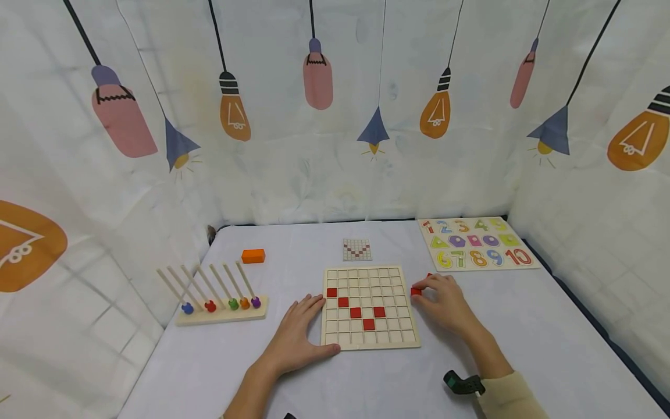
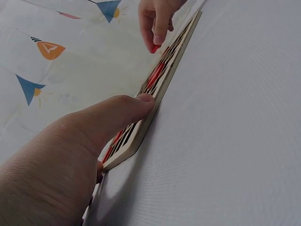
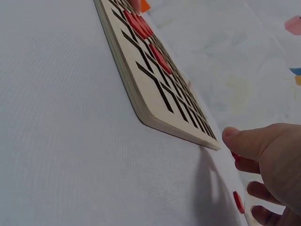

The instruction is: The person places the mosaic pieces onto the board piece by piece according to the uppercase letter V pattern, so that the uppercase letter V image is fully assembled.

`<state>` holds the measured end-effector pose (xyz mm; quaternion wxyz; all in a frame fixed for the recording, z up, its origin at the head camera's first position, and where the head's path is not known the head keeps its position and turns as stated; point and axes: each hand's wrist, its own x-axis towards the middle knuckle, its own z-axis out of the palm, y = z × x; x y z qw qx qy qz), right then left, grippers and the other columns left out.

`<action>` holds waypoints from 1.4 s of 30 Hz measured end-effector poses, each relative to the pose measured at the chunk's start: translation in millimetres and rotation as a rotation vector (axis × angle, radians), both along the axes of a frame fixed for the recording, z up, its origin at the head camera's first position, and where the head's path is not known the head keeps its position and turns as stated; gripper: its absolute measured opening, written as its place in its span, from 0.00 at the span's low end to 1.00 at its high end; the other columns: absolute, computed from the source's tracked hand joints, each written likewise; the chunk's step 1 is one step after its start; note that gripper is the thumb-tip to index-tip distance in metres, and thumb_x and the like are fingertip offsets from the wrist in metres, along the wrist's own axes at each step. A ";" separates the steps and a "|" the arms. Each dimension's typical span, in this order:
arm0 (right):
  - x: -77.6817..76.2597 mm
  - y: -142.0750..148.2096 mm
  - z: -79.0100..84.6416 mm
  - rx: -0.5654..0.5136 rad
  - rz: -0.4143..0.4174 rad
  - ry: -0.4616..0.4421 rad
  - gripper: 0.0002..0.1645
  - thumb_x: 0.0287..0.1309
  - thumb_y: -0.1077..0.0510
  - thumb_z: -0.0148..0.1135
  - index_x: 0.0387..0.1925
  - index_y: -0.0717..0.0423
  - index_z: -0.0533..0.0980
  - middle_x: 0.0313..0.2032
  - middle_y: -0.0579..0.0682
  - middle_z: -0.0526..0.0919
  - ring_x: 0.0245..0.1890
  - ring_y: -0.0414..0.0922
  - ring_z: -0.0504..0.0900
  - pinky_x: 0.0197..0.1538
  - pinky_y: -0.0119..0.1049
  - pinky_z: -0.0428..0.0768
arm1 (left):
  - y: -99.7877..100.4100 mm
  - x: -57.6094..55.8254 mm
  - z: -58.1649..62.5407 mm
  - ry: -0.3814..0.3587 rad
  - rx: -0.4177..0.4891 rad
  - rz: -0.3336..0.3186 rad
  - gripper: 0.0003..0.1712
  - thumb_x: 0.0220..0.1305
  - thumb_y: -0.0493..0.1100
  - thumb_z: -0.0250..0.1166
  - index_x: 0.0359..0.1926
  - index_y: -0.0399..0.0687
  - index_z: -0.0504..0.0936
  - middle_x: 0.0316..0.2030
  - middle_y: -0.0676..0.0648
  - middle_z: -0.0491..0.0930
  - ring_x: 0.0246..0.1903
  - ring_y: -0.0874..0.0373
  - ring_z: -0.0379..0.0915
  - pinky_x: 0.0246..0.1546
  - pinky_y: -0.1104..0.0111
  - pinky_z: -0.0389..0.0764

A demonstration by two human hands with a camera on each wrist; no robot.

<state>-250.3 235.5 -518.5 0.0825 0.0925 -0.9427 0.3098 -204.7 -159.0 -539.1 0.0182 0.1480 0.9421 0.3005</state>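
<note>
A square wooden grid board lies on the white cloth, with several red square tiles in its cells forming a diagonal that turns up at the right. My left hand rests at the board's left side, fingertips along the left edge and thumb on the near edge, as the left wrist view also shows. Just right of the board, my right hand pinches a red tile between thumb and fingers. Another red tile lies by the curled fingers of that hand, mostly hidden in the head view.
Behind the board lies a small pattern card showing a grid with red squares. A wooden peg stand with coloured beads is at the left, an orange block behind it. At the back right sits a number and shape puzzle board.
</note>
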 end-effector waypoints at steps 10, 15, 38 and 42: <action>-2.5 -13.1 -4.1 -0.002 0.055 0.049 0.17 0.64 0.54 0.83 0.53 0.45 0.91 0.52 0.45 0.89 0.58 0.51 0.77 0.61 0.55 0.77 | -0.2 -0.5 0.0 0.006 0.000 -0.007 0.69 0.49 0.83 0.77 0.85 0.59 0.68 0.85 0.57 0.65 0.90 0.51 0.49 0.91 0.44 0.49; -2.3 -19.5 -4.3 0.008 0.056 0.025 0.17 0.64 0.52 0.82 0.54 0.44 0.91 0.54 0.46 0.89 0.59 0.51 0.76 0.64 0.54 0.77 | -0.6 -0.3 0.1 0.006 0.007 -0.006 0.69 0.48 0.83 0.78 0.85 0.59 0.69 0.85 0.57 0.65 0.90 0.52 0.49 0.91 0.44 0.49; -2.2 -43.5 -6.6 0.012 0.104 -0.002 0.17 0.66 0.50 0.81 0.54 0.40 0.90 0.54 0.43 0.89 0.59 0.47 0.76 0.65 0.54 0.77 | 0.7 1.5 3.2 0.003 0.005 -0.001 0.69 0.48 0.81 0.79 0.85 0.57 0.69 0.85 0.56 0.66 0.90 0.51 0.50 0.91 0.43 0.49; -1.6 -46.9 -5.2 0.011 0.115 0.001 0.15 0.66 0.50 0.81 0.53 0.40 0.91 0.52 0.41 0.88 0.57 0.45 0.76 0.64 0.52 0.77 | 0.8 1.3 2.6 0.003 0.003 -0.001 0.68 0.48 0.82 0.79 0.85 0.58 0.69 0.85 0.56 0.66 0.90 0.51 0.50 0.91 0.43 0.49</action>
